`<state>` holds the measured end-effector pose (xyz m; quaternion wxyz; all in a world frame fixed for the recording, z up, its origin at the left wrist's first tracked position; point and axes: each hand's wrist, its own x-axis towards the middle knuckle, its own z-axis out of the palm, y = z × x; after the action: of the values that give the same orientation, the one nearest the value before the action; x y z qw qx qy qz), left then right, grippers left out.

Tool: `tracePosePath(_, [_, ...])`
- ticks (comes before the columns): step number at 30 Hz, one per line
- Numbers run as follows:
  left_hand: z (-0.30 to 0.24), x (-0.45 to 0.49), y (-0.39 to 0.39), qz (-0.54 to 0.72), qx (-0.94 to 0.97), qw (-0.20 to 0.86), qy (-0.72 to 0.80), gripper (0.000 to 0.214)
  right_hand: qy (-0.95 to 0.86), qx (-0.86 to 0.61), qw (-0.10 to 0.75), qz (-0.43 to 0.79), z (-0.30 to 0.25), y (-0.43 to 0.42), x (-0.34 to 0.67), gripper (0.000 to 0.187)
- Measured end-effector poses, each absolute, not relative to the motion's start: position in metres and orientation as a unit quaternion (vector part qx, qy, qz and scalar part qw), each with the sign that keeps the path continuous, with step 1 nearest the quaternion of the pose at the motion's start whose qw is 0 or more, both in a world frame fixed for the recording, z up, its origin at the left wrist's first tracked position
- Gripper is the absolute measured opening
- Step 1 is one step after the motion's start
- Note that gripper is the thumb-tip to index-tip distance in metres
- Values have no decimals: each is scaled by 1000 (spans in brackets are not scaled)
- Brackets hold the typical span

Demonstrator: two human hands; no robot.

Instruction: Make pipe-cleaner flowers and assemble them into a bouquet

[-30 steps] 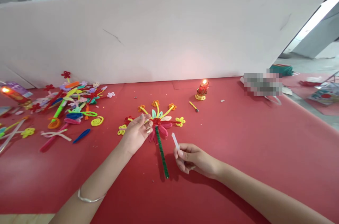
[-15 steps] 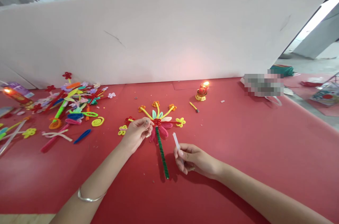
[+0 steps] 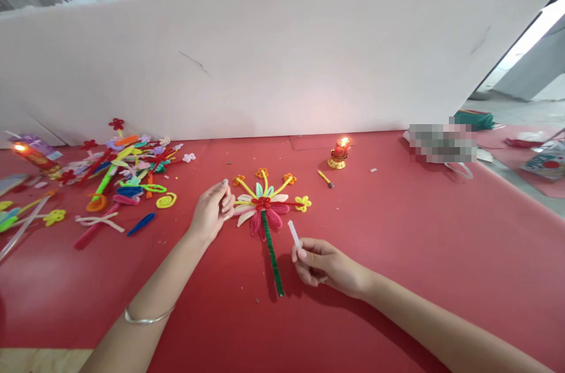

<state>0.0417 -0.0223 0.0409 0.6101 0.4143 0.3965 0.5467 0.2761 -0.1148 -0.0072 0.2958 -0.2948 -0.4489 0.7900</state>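
Observation:
A pipe-cleaner flower (image 3: 263,203) lies on the red table, with red and pale petals, curly-tipped yellow stalks and a green stem (image 3: 272,255). At its left side my left hand (image 3: 210,211) is closed in a pinch, covering the small flowers on that side. Whether anything sits between its fingertips cannot be made out. To the right of the stem my right hand (image 3: 320,264) grips a translucent white glue stick (image 3: 294,235), its free end pointing up and toward the flower without touching it.
A lit red candle (image 3: 339,155) in a gold holder burns behind, near a short yellow-and-dark stub (image 3: 325,179). Colourful pipe-cleaner pieces (image 3: 128,170) are heaped at left, beside another lit candle (image 3: 35,160). A white panel (image 3: 265,67) borders the back; a pixelated bag (image 3: 441,143) lies right.
My left hand has moved left and slightly up, away from the flower's centre, uncovering its left pale petals. My right hand keeps the glue stick in nearly the same place.

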Motion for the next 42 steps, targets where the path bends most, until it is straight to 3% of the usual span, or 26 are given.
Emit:
tracePosePath(2, [40, 41, -21, 548, 429, 598, 397, 43, -482, -310, 294, 765, -3, -118, 274, 31])
tracePosePath(5, [37, 39, -18, 552, 433, 573, 423, 34, -560, -368, 290, 684, 6, -123, 270, 31])
tracePosePath(10, [34, 34, -13, 555, 420, 540, 472, 30, -722, -527, 186, 408, 15, -130, 256, 26])
tracePosePath(14, [36, 30, -13, 567, 426, 540, 453, 34, -805, -511, 117, 277, 6, -142, 237, 20])
tracePosePath(19, [34, 21, -6, 593, 400, 551, 430, 33, -839, -483, 111, 226, -3, -148, 222, 5])
tracePosePath(26, [34, 10, 1, 647, 354, 522, 429, 27, -736, -555, 188, 339, 7, -118, 228, 10])
tracePosePath(29, [37, 9, 1, 669, 347, 503, 423, 31, -654, -538, 272, 458, 3, -104, 232, 8])
tracePosePath(33, [42, 6, 2, 688, 323, 487, 431, 26, -488, -488, 362, 626, 0, -88, 235, 26])
tracePosePath(36, [43, 2, 4, 688, 325, 489, 427, 27, -400, -454, 346, 717, 3, -80, 239, 40])
tracePosePath(42, [42, -3, 6, 692, 338, 461, 441, 22, -351, -367, 311, 803, 3, -71, 236, 31])
